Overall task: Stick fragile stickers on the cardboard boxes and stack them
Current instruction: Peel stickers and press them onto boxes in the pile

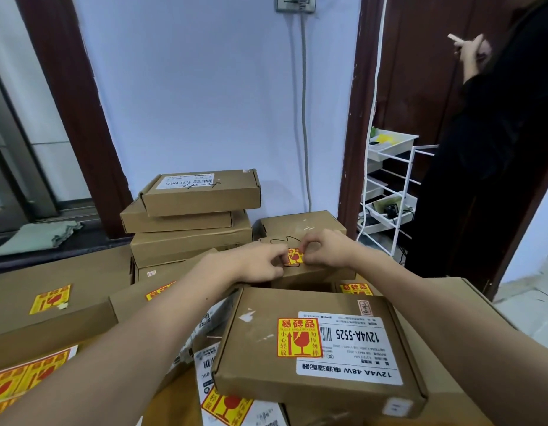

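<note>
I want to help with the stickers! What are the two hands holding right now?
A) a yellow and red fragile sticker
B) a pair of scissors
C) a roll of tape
A: the left hand and right hand both pinch a fragile sticker over a cardboard box.

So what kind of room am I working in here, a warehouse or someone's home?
Likely a small home or office room used for packing parcels, not a warehouse. Labelled cardboard boxes are stacked on the floor against a plain painted wall, with a wooden door frame and a white wire trolley beside them.
</note>
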